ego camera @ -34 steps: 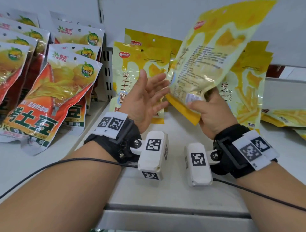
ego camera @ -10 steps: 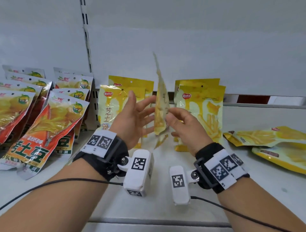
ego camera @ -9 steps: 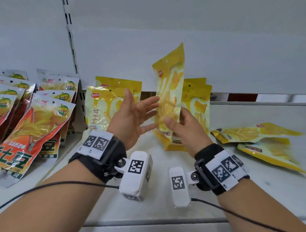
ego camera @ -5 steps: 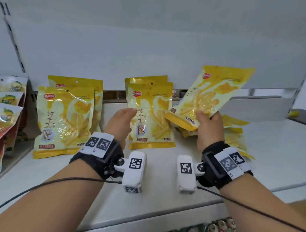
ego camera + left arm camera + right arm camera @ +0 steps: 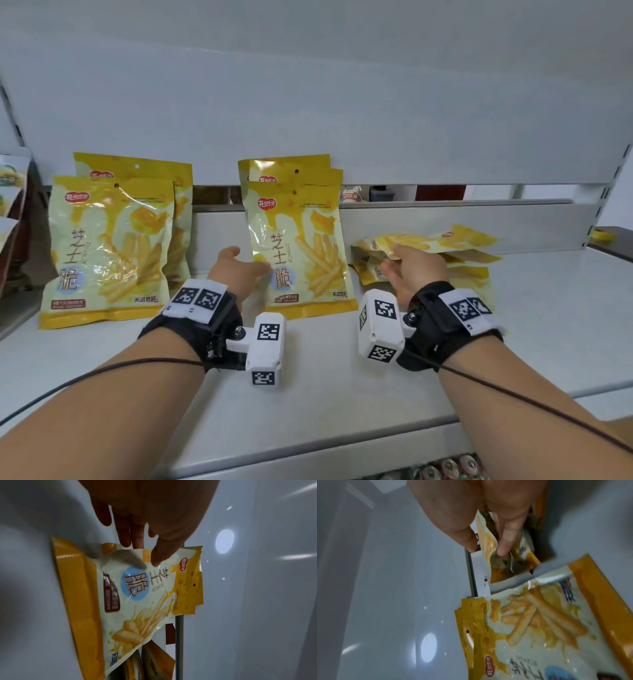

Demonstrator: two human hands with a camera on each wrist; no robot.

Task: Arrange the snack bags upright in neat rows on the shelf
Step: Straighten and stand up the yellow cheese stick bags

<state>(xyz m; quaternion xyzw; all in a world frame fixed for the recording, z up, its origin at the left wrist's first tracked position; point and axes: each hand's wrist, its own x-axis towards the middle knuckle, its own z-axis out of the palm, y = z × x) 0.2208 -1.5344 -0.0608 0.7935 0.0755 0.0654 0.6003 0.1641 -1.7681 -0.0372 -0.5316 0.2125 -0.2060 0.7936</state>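
Right hand (image 5: 416,270) lowered 芝士脆 bag (image 5: 431,240); left hand (image 5: 236,270) pinches upright bag (image 5: 301,246)

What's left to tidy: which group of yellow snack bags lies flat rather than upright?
The right pile, which the right hand pinches; the left stack and the middle stack stand upright against the back panel.

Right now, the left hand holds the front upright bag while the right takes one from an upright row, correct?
No: the head view shows the right hand pinching the top bag of a flat pile; the left hand holds the upright bag.
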